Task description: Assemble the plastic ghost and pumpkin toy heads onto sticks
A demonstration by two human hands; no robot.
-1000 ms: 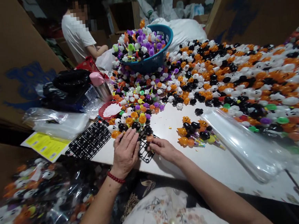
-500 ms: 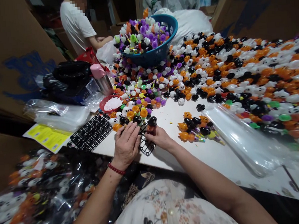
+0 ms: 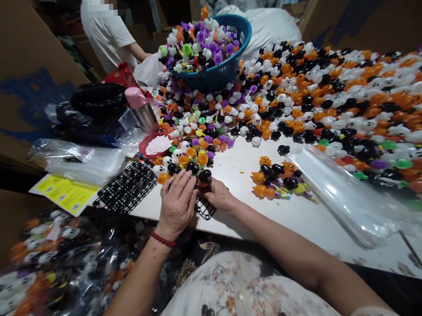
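Note:
My left hand (image 3: 178,199) lies with stretched fingers over the left part of a small black grid rack (image 3: 205,211), beside its several upright figure-topped pens (image 3: 192,167). Their heads are pumpkins, skulls and black shapes. Across from it, my right hand (image 3: 219,195) pinches a black-headed figure-topped pen (image 3: 205,177) upright over the rack. The lower end of that pen is hidden by the fingers, so I cannot tell whether it sits in a hole. A loose group of orange and black figure-topped pens (image 3: 271,175) lies to the right on the white table (image 3: 238,224).
Stacked black grids (image 3: 127,188) lie left, near a red basket (image 3: 155,145) and a pink-lidded flask (image 3: 140,107). Clear plastic bags (image 3: 341,196) lie right. A blue basket (image 3: 226,74) heaped with figures stands behind; a large pile (image 3: 356,98) spreads right. A person (image 3: 108,37) sits beyond.
My right hand has moved left and slightly down with the black-headed pen, closer to my left hand. The left hand has hardly moved.

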